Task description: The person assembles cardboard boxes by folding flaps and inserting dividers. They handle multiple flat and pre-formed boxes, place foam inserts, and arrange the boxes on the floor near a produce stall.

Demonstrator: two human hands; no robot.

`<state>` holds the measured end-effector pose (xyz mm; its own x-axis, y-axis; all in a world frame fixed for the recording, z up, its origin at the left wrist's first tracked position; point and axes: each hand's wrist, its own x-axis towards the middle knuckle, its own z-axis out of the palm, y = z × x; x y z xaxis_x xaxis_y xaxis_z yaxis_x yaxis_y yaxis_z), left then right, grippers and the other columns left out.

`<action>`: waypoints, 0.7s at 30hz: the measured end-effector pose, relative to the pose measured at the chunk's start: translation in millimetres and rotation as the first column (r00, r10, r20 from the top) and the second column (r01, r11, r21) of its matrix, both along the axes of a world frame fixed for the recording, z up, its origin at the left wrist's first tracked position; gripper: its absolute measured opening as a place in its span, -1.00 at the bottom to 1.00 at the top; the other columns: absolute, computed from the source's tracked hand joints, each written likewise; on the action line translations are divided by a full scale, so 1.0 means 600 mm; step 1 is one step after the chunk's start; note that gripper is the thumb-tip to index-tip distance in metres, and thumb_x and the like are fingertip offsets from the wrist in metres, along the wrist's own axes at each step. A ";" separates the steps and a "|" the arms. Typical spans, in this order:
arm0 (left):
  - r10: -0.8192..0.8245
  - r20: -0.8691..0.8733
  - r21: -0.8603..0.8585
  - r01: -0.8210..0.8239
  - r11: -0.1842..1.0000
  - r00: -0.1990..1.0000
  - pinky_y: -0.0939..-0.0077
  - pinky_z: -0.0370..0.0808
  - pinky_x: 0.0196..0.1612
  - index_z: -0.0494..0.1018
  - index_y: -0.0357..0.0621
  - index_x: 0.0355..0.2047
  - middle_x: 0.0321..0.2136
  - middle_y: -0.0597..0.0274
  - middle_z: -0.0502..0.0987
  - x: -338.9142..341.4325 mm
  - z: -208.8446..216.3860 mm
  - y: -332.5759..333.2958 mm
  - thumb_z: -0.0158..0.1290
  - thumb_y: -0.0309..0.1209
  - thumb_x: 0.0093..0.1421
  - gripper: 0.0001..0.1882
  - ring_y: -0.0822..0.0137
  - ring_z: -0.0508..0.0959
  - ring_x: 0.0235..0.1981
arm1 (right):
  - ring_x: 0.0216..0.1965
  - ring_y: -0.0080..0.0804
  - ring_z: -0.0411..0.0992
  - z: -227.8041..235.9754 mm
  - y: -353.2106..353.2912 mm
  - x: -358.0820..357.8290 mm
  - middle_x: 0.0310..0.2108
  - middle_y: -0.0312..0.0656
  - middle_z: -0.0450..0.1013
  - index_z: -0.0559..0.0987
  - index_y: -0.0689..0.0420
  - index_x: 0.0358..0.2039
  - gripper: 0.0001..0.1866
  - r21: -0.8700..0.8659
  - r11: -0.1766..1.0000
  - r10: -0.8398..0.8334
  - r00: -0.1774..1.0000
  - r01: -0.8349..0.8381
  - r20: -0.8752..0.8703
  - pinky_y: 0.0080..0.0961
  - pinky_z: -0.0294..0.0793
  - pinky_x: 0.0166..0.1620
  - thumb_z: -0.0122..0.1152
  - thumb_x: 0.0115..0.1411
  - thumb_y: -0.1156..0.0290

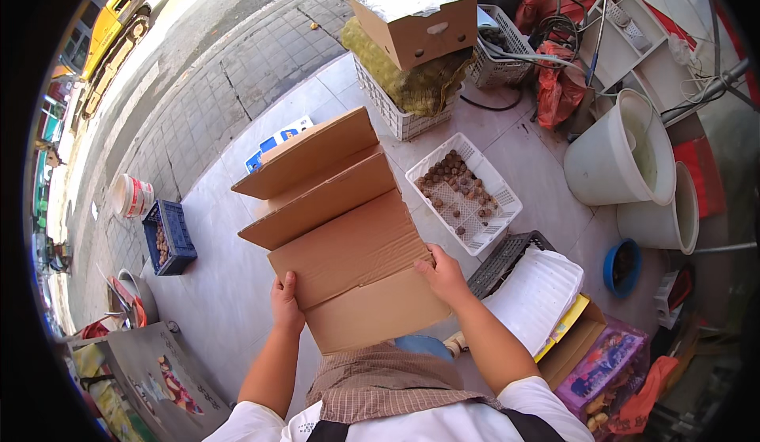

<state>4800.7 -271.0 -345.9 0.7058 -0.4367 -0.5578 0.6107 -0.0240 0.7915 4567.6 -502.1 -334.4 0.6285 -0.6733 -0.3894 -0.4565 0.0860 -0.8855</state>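
left hand (pixel 286 306) and right hand (pixel 445 277) clamped on brown cardboard (pixel 352 248)
thumbs (pixel 290 283) on top, at opposite side edges; faintly ridged, creased, flat-folded flaps (pixel 324 204) beyond the grip

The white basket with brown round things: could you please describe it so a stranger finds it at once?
Start from the cardboard in the left hand and right hand. Beyond its right edge, a white basket stands on the tiled floor. Unlike the farther white crate, which bears a greenish sack, it holds loose brown round things.
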 end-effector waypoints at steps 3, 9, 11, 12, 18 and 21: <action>0.015 0.062 0.194 -0.027 0.981 0.998 0.29 0.29 0.12 0.16 -0.20 0.13 0.07 0.05 0.32 0.090 -0.003 0.010 0.16 -0.10 0.09 -0.30 0.18 0.34 0.07 | -0.14 -0.10 0.45 -0.068 -0.009 0.121 -0.18 0.07 0.47 0.32 0.28 0.05 -0.41 -0.095 0.994 0.042 0.997 -0.048 -0.065 -0.33 0.40 -0.06 0.19 0.12 0.15; -0.309 0.012 0.803 0.175 0.570 0.951 0.25 0.17 0.20 -0.01 -0.22 0.25 0.19 -0.22 0.13 0.199 -0.170 0.106 0.18 -0.21 0.04 -0.13 -0.01 0.19 0.20 | -0.10 -0.07 0.43 -0.229 0.014 0.107 -0.13 0.07 0.44 0.34 0.29 0.04 -0.41 -0.316 0.906 0.058 0.823 -0.281 -0.565 -0.32 0.39 -0.02 0.20 0.09 0.18; -0.379 -0.018 0.820 0.231 0.524 0.925 0.25 0.28 0.12 0.10 -0.28 0.19 0.10 -0.21 0.26 0.184 -0.197 0.160 0.17 -0.25 0.06 -0.23 0.01 0.31 0.11 | -0.15 -0.12 0.46 -0.209 0.034 0.056 -0.20 0.00 0.49 0.42 0.22 -0.01 -0.50 -0.014 0.976 0.171 0.798 -0.219 -0.578 -0.32 0.42 -0.06 0.21 0.07 0.22; -0.415 -0.050 0.807 0.281 0.519 0.908 0.26 0.31 0.09 0.13 -0.29 0.17 0.07 -0.19 0.29 0.176 -0.203 0.187 0.16 -0.26 0.06 -0.27 0.02 0.35 0.08 | -0.18 -0.14 0.47 -0.196 0.049 0.021 -0.24 -0.03 0.51 0.46 0.19 -0.05 -0.53 0.000 0.969 0.196 0.770 -0.247 -0.607 -0.34 0.43 -0.08 0.21 0.06 0.23; -0.526 -0.256 0.794 0.486 0.364 0.811 0.28 0.38 0.02 0.30 -0.31 0.05 -0.05 -0.13 0.43 0.145 -0.173 0.273 0.15 -0.30 0.06 -0.43 0.07 0.45 -0.03 | -0.18 -0.15 0.48 -0.139 0.138 -0.217 -0.25 -0.04 0.52 0.55 0.14 -0.16 -0.59 0.082 0.982 0.161 0.528 -0.169 -0.834 -0.35 0.44 -0.08 0.23 0.02 0.18; -0.536 -0.251 0.824 0.469 0.319 0.806 0.28 0.37 0.02 0.35 -0.31 0.00 -0.07 -0.12 0.45 0.164 -0.188 0.294 0.15 -0.30 0.05 -0.48 0.07 0.44 -0.02 | -0.19 -0.15 0.48 -0.095 0.145 -0.263 -0.26 -0.04 0.52 0.56 0.13 -0.17 -0.61 0.044 0.995 0.081 0.508 -0.084 -0.857 -0.35 0.44 -0.08 0.24 0.01 0.19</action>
<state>4899.2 -94.6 -459.0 0.5654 -0.0816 -0.8208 0.1952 -0.9536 0.2292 4409.6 -415.3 -391.1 0.0422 -0.6386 -0.7684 -0.9982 0.0050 -0.0590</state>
